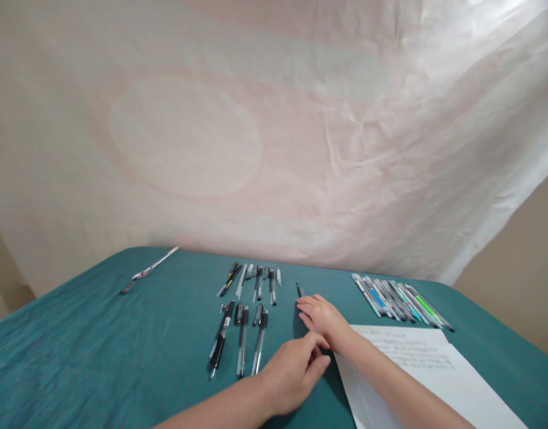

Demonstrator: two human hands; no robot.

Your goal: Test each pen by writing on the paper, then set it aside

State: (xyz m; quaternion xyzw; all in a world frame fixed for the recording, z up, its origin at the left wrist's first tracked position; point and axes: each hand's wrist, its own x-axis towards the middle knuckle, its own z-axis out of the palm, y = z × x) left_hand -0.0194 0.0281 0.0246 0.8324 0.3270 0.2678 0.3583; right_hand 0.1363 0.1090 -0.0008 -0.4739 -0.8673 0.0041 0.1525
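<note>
My right hand [323, 322] reaches forward over the cloth, its fingers closed about a dark pen [299, 290] whose tip points away from me. The rest of that pen is hidden under the fingers. Just below, my left hand [294, 372] is half curled beside my right wrist, thumb and forefinger apart with nothing visible between them. Left of the hands lie a black pen [219, 351] and two clear-barrelled pens [242, 345] with dark caps beside them. Behind these is a row of several more pens and caps [258, 283].
A green cloth [99, 345] covers the table. Written paper sheets [417, 381] lie under my right forearm. Several pens and markers [401, 301] sit side by side at the back right. A long thin item in clear wrapping [151, 269] lies far left. A pale curtain [274, 137] hangs behind.
</note>
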